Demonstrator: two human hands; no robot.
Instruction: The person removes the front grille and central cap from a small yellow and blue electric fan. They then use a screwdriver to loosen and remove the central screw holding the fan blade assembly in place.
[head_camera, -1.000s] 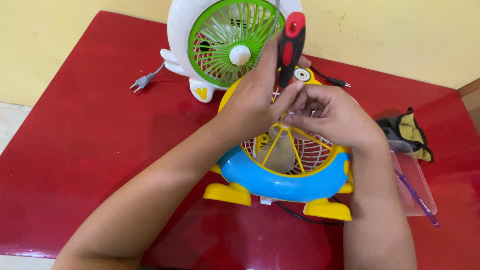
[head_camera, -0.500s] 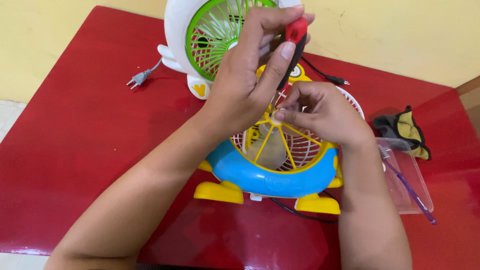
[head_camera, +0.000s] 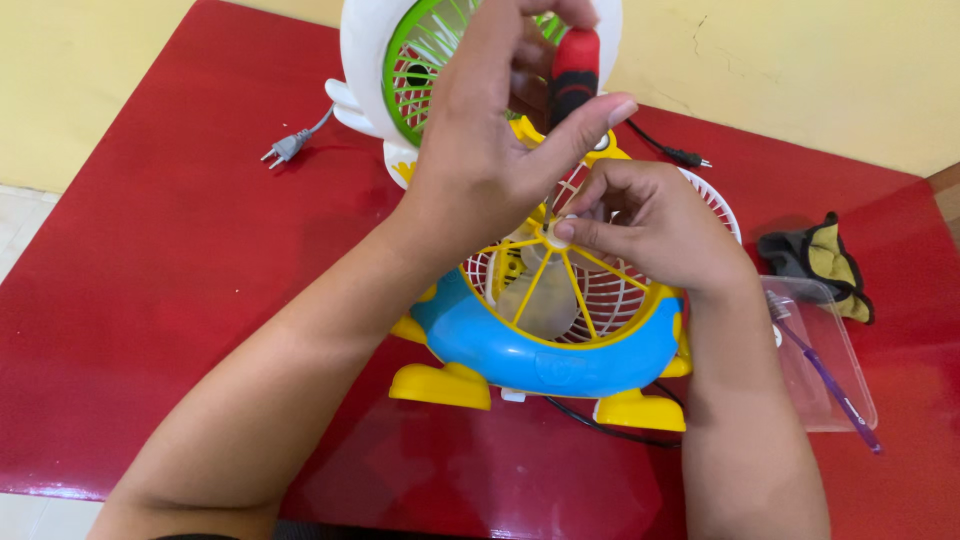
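— What have your hands got?

— My left hand (head_camera: 480, 150) is wrapped around the screwdriver (head_camera: 573, 80), fingers curled on its red-and-black handle, with the shaft pointing down at the hub (head_camera: 553, 232) of the fan (head_camera: 540, 350). My right hand (head_camera: 650, 225) pinches that hub, thumb and forefinger closed on the small white centre piece; the other fingers are loosely bent over the grille (head_camera: 610, 290).

— Is the tip seated?

— I can't tell. My palm hides the tip. I'd judge it best to keep the shaft square to the hub and press down before turning, so it doesn't skid onto the yellow spokes.

— And the fan itself?

— It lies on its back near the middle of the tabletop (head_camera: 150, 300), blue rim and yellow feet toward the near edge, with its black cord (head_camera: 600, 432) looping out underneath. It could rock on that rim, so my right hand should bear down as well as pinch.

— What's around it?

— A white-and-green fan (head_camera: 365, 70) stands just behind at the far edge, its grey plug (head_camera: 285, 150) lying to the left. A black jack lead (head_camera: 680, 155) runs off behind my hands. Toward the right edge sits a clear tray (head_camera: 835, 390) with a purple stick (head_camera: 830, 385) across it, and beyond that a black-and-yellow cloth (head_camera: 820, 262).
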